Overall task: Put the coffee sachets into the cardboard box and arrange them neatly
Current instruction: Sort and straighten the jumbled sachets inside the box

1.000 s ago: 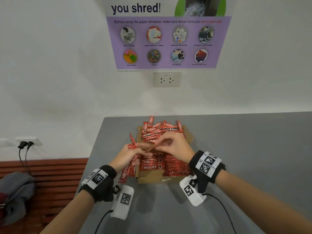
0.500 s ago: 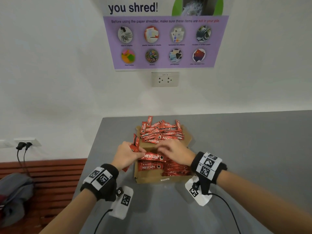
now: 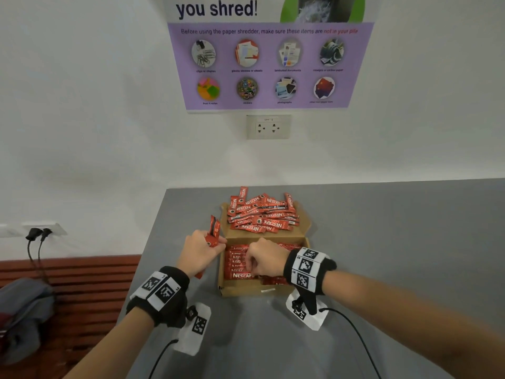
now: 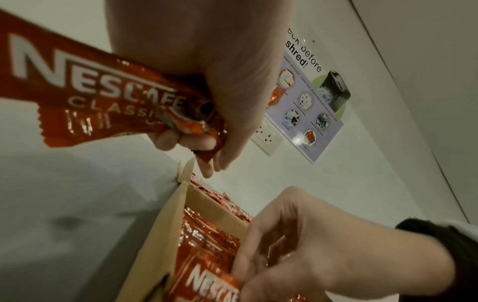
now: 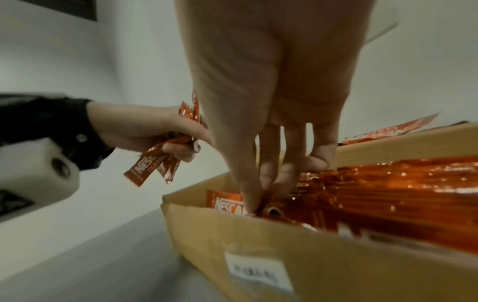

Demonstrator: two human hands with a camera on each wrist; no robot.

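Coffee sachets (image 3: 240, 265) lie stacked in the cardboard box (image 3: 247, 290) on the table's near left; your right hand (image 3: 263, 261) pinches one there, your left hand (image 3: 199, 251) clutches several beside it; beyond, a loose pile (image 3: 261, 213).

From my remote seat I see red coffee sachets (image 3: 262, 214) lettered in white, heaped on and packed inside a plain brown cardboard box (image 3: 246, 291) with a small white label (image 5: 254, 271) — all on a flat grey table (image 3: 382, 242). Both wrists wear black bands (image 3: 308, 272) bearing white panels of black-and-white square codes. On the white wall hangs a purple poster (image 3: 270, 64) with dark blue lettering, a green patch and one phrase in red — under it a white socket (image 3: 268, 127).
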